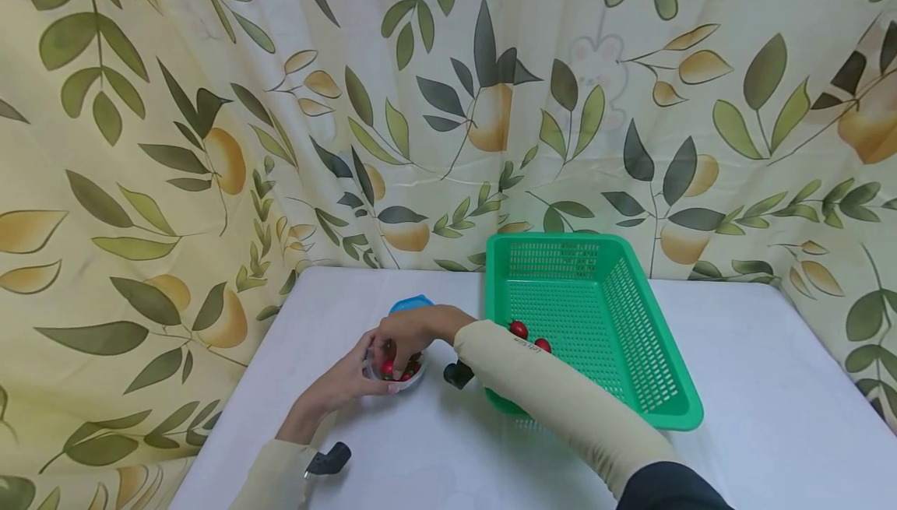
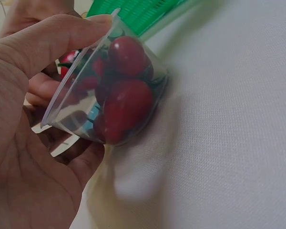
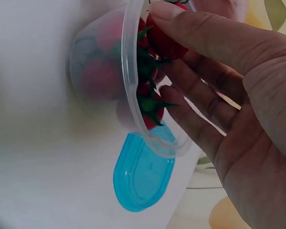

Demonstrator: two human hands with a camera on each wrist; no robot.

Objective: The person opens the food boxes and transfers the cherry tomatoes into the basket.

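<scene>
A small clear plastic tub (image 3: 129,71) stands on the white table, with several red cherry tomatoes (image 2: 128,102) inside, green stems on them. My left hand (image 1: 350,376) grips the tub from the left, thumb over its rim (image 2: 62,90) and fingers round the far side. Over the mouth of the tub, my right hand (image 1: 409,331) reaches in from above. Its thumb and fingers hold one cherry tomato (image 3: 164,40) at the rim, above the others. In the head view both hands partly hide the tub.
Behind the tub lies a blue lid (image 3: 145,171). To the right, a green plastic basket (image 1: 655,331) has cherry tomatoes (image 1: 518,329) at its left side, partly hidden by my right sleeve (image 1: 561,393). A leaf-patterned curtain (image 1: 448,121) hangs behind the table.
</scene>
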